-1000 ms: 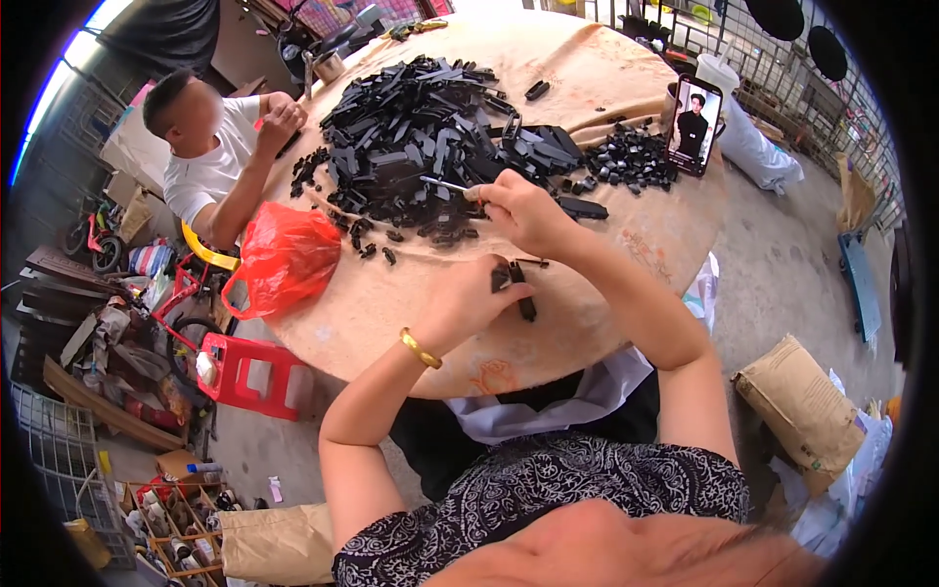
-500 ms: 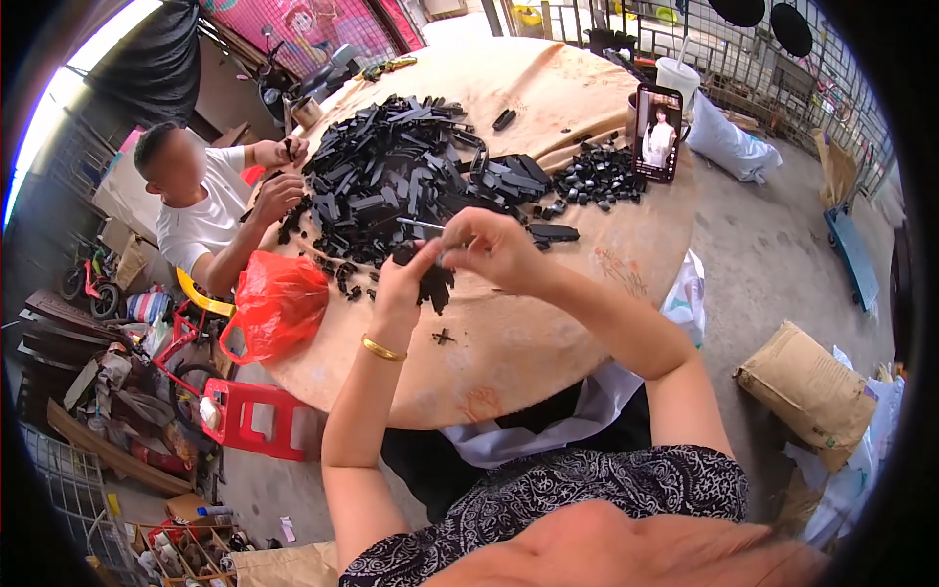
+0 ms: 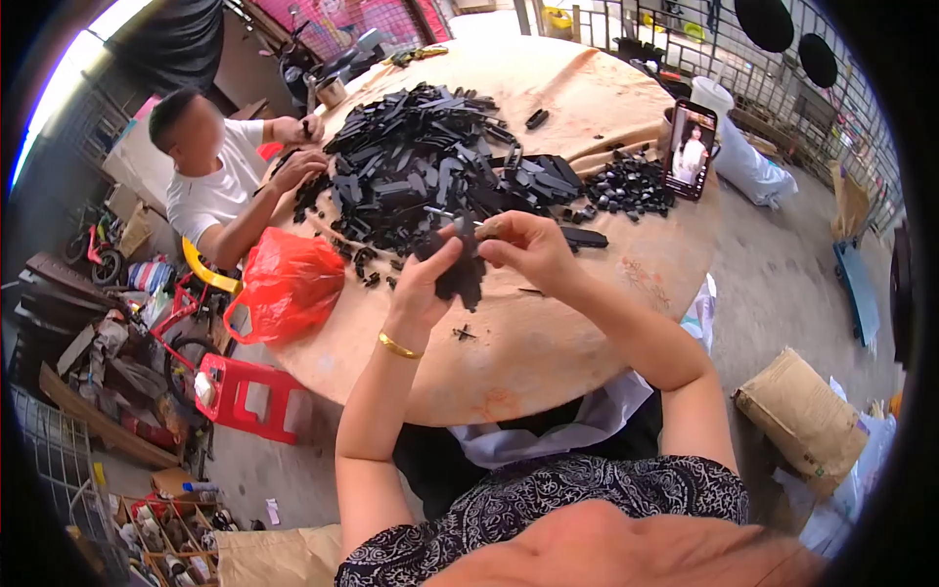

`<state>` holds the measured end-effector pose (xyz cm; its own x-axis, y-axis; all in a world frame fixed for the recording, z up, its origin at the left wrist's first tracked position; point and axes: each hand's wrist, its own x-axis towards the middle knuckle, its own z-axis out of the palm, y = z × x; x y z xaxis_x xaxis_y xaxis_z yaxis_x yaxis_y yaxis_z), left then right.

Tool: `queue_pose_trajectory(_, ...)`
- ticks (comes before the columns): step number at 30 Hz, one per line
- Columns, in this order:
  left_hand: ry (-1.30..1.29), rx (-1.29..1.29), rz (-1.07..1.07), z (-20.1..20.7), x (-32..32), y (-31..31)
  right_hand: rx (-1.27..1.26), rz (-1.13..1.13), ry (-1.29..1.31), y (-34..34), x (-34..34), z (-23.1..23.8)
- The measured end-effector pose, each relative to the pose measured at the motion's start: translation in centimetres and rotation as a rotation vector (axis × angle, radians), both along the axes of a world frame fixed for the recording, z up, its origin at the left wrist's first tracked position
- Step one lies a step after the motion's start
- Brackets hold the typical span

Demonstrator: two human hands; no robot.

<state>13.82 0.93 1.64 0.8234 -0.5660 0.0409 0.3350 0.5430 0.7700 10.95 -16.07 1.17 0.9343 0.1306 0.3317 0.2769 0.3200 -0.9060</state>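
My left hand (image 3: 426, 284), with a gold bangle at its wrist, grips a black plastic piece (image 3: 462, 279) with a jagged lower end. Close beside it, my right hand (image 3: 533, 249) is pinched on a thin, pale metal rod (image 3: 438, 210). The rod's end shows left of the black piece's upper part, which hides its middle. Beyond both hands lies a large heap of black plastic parts (image 3: 411, 161). A flat black part (image 3: 584, 238) rests just past my right fingers, and a small cross-shaped black scrap (image 3: 465, 334) lies on the cloth nearer me.
A peach cloth covers the round table (image 3: 577, 342). Small black pieces (image 3: 631, 186) are piled near an upright phone (image 3: 691, 147). A red plastic bag (image 3: 289, 284) sits at the left edge, where another person (image 3: 220, 166) handles parts. Below is a red stool (image 3: 249, 396).
The view has shifted, so the table sits slightly further right. My right hand has come lower against the black piece, and the rod now passes behind that piece's upper part.
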Motion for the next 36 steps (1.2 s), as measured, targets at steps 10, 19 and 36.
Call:
queue_pose_trajectory(10, -0.060, 0.011, 0.022, 0.2, -0.5, -0.1, 0.016, -0.015, -0.033, -0.3, -0.4, 0.6)
queue_pose_trajectory(19, -0.072, 0.078, 0.065, 0.2, -0.8, -0.2, -0.645, -0.477, -0.516, 0.1, -1.1, 0.9)
queue_pose_trajectory(36, -0.003, 0.228, 0.100, -0.4, 0.0, 0.3, -1.043, -0.363, -0.937, -0.6, -0.6, 0.0)
